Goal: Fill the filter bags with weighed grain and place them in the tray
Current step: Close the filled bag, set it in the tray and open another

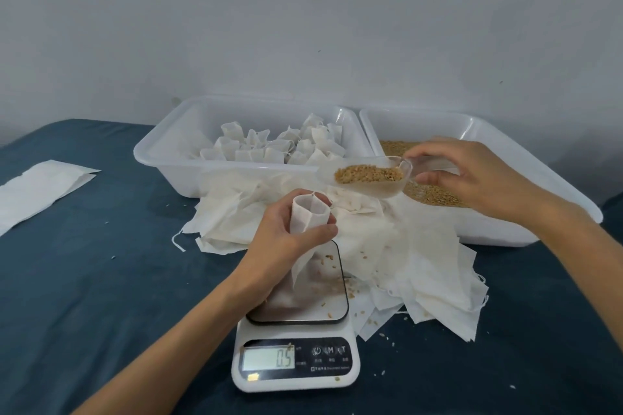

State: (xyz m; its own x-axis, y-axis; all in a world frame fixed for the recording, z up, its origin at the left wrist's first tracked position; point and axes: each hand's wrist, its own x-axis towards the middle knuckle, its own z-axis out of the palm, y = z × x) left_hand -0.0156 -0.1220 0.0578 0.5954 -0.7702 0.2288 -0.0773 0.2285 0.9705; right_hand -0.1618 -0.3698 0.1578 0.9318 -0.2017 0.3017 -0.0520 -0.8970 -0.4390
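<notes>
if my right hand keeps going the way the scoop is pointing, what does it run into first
Probably the open filter bag that your left hand holds over the scale; the right hand's scoop points down-left toward it. Depth is unclear.

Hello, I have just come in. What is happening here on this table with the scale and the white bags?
A person is filling small white filter bags with grain. The left hand holds an open white filter bag above the white digital kitchen scale, which reads 0.5. The right hand holds a clear plastic scoop loaded with brown grain near the bag's mouth. Behind, one white plastic tray contains filled bags, and another contains loose grain. Empty bags lie piled beside the scale.
</notes>
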